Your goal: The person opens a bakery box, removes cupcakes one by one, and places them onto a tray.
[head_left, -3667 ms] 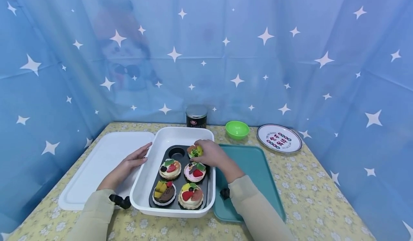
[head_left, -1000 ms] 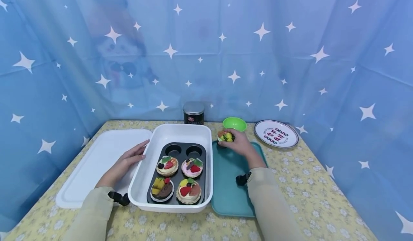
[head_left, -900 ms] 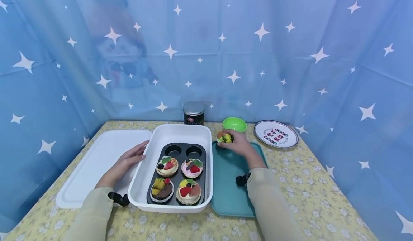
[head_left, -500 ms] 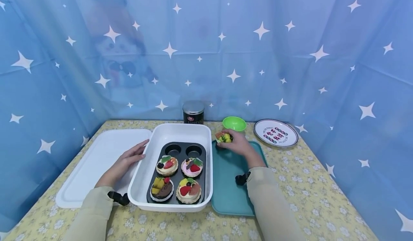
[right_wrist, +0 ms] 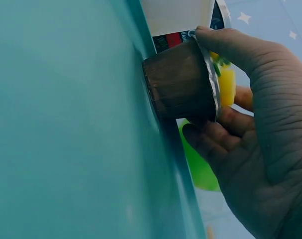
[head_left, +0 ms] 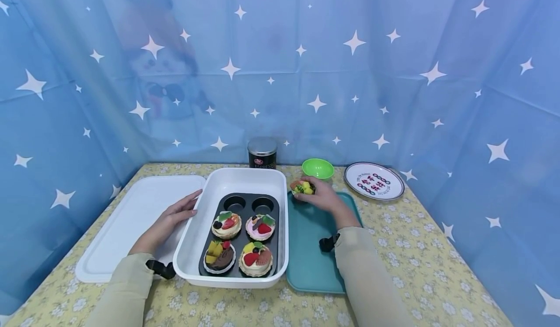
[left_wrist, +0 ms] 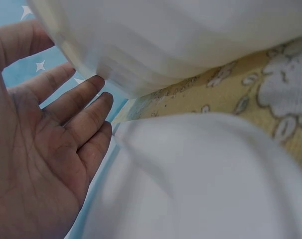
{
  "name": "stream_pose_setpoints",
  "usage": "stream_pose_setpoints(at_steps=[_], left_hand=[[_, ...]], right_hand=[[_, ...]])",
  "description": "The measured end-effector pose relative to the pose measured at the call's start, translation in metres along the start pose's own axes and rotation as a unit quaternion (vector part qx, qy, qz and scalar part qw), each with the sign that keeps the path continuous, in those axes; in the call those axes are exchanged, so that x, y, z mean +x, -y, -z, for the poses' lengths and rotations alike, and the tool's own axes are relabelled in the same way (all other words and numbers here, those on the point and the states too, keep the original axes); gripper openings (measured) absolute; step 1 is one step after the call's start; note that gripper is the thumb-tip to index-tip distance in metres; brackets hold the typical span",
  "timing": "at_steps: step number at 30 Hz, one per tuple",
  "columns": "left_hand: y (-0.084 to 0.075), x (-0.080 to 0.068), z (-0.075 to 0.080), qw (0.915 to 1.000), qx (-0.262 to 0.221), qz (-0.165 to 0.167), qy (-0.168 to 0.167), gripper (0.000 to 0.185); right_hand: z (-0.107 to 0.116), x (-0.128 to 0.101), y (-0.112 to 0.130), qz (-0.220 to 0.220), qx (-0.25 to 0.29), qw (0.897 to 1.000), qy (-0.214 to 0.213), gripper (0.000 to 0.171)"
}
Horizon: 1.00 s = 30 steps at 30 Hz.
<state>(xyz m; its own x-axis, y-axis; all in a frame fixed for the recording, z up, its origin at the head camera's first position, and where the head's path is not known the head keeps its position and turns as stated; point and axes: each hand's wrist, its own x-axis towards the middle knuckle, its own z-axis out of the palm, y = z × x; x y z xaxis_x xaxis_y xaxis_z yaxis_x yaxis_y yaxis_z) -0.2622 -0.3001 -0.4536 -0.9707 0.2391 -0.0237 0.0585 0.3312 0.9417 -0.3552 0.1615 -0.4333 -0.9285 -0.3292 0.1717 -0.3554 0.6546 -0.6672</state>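
My right hand (head_left: 323, 194) pinches a fruit-topped tart (head_left: 303, 187) by its rim, thumb on one side and fingers on the other. In the right wrist view its brown cup (right_wrist: 178, 82) stands upright with its base at the teal tray's (right_wrist: 66, 119) surface, near the far left corner. My left hand (head_left: 174, 217) lies along the left wall of a white bin (head_left: 188, 256), its fingers straight and fingertips at the wall. Inside the bin sits a black muffin tin (head_left: 240, 244). Several fruit tarts (head_left: 261, 227) fill its nearer wells; both back wells hold nothing.
A white lid (head_left: 127, 230) lies left of the bin, under my left hand. Behind the bin stands an espresso tin (head_left: 262, 154). A green bowl (head_left: 318, 168) is just beyond the tart, and a patterned plate (head_left: 393, 191) sits at the back right.
My right hand has taken the tart out of the back right well and carried it right to the teal tray. Over the last second it shifted slightly left. The left hand stays put.
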Motion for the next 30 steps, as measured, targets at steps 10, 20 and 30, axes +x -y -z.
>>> stream_pose_setpoints(at_steps=[10, 20, 30], left_hand=[[-0.0019, -0.0009, 0.0008, 0.9999, -0.004, -0.008, 0.007, 0.061], [-0.0023, -0.0018, 0.0009, 0.9999, -0.009, -0.013, 0.007, 0.061], [-0.0019, -0.0023, -0.0003, 1.0, -0.001, -0.009, 0.002, 0.063]], right_hand=[[-0.001, 0.0004, -0.0004, 0.003, 0.003, 1.0, 0.001, 0.065], [-0.0005, 0.0001, -0.0003, 0.011, 0.002, 1.0, -0.004, 0.066], [-0.0024, 0.0013, -0.0002, 0.007, 0.009, 1.0, -0.012, 0.066]])
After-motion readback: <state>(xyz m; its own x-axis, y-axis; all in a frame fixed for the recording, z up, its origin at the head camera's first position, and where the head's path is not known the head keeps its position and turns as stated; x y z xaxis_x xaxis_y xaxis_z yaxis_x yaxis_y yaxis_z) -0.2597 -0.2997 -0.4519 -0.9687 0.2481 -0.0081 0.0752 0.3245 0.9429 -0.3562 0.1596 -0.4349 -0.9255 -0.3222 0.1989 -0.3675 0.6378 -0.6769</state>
